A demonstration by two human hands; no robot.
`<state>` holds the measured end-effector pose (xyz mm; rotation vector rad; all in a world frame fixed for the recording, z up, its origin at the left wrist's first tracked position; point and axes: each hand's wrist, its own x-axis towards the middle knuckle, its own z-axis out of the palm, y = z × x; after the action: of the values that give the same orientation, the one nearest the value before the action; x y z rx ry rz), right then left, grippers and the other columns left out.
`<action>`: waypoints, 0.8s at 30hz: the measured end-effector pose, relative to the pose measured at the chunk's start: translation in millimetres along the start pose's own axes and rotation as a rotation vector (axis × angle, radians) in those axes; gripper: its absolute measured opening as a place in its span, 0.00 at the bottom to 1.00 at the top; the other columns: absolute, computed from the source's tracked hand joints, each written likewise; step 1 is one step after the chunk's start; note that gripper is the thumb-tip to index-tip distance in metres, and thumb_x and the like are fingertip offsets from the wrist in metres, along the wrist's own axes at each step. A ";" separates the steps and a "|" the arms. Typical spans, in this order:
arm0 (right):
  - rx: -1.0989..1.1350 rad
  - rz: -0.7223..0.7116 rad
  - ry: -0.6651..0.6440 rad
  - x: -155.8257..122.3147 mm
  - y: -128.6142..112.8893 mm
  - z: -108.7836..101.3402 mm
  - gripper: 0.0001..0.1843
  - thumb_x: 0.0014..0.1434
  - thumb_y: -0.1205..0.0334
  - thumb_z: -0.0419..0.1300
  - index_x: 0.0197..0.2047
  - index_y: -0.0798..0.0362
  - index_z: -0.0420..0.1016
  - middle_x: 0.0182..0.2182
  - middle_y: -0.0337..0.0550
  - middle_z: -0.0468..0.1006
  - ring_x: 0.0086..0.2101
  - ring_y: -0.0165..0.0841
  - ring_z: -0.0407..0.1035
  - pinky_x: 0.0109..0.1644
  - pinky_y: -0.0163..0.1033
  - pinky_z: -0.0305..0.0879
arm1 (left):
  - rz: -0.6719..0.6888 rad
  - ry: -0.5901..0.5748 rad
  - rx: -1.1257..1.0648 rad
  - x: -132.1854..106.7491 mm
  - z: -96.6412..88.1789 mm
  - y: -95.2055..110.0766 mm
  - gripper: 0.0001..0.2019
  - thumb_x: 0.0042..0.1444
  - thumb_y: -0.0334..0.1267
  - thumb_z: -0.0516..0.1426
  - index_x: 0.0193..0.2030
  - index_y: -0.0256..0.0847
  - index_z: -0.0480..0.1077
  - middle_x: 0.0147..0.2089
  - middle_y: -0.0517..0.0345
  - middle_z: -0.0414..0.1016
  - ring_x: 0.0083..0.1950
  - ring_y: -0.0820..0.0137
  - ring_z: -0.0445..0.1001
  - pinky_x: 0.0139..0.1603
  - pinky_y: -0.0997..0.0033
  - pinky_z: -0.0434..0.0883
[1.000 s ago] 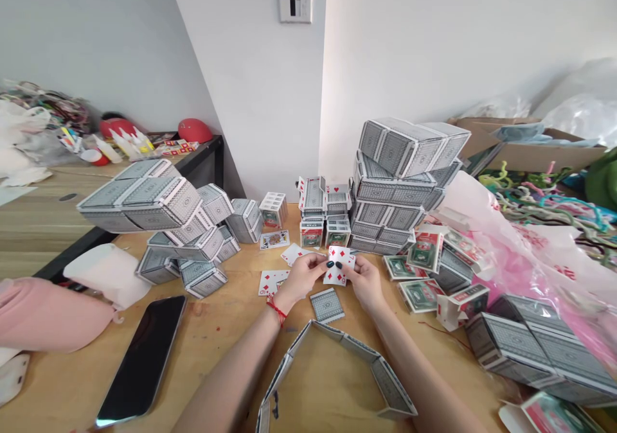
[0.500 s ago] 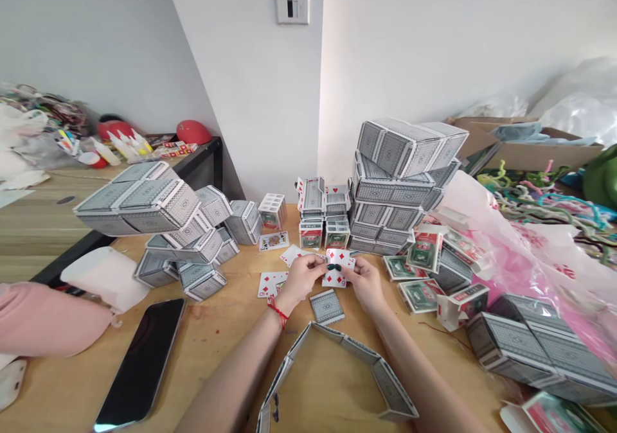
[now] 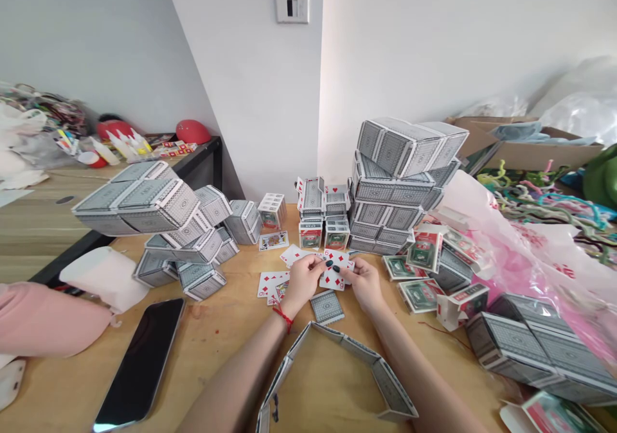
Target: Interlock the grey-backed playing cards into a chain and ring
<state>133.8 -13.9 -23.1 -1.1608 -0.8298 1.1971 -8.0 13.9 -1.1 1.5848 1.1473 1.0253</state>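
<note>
Both my hands pinch a red diamonds playing card (image 3: 334,270) above the wooden table (image 3: 222,343). My left hand (image 3: 303,283), with a red string at the wrist, grips its left edge. My right hand (image 3: 363,283) holds its right edge, dark-painted thumbnails on top. Just below lies a face-down card (image 3: 326,306). Nearer to me stands a bent chain of joined cards (image 3: 347,356). Loose face-up cards (image 3: 270,283) lie left of my hands.
Blocks built from folded cards (image 3: 144,205) pile up at the left and a taller stack (image 3: 402,176) at the back. Card boxes (image 3: 424,272), pink plastic wrap (image 3: 520,253) and another block (image 3: 535,349) crowd the right. A black phone (image 3: 139,359) and a pink cloth (image 3: 43,317) lie left.
The card between my fingers has tilted slightly and my hands shifted a little; everything else stays put.
</note>
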 end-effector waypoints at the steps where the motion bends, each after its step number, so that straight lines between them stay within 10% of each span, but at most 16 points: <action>1: 0.000 0.003 -0.003 0.1 0.1 -0.1 0.17 0.35 0.54 0.68 0.25 0.53 0.67 0.21 0.39 0.75 0.20 0.32 0.67 0.24 0.36 0.63 | 0.016 0.017 0.028 -1.8 1.2 0.7 0.12 0.51 0.40 0.52 0.20 0.38 0.60 0.20 0.64 0.60 0.24 0.76 0.58 0.27 0.75 0.57; 24: -0.082 0.007 -0.071 -3.0 -2.1 5.0 0.18 0.37 0.54 0.67 0.22 0.53 0.62 0.15 0.34 0.68 0.16 0.25 0.58 0.19 0.31 0.54 | 0.117 0.146 0.300 -6.0 8.4 -4.9 0.21 0.55 0.45 0.46 0.14 0.39 0.55 0.14 0.59 0.59 0.18 0.76 0.53 0.24 0.72 0.46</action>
<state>129.0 -15.6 -19.5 -1.1944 -0.9366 1.2255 -2.4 7.3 -8.7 1.8539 1.3716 1.0989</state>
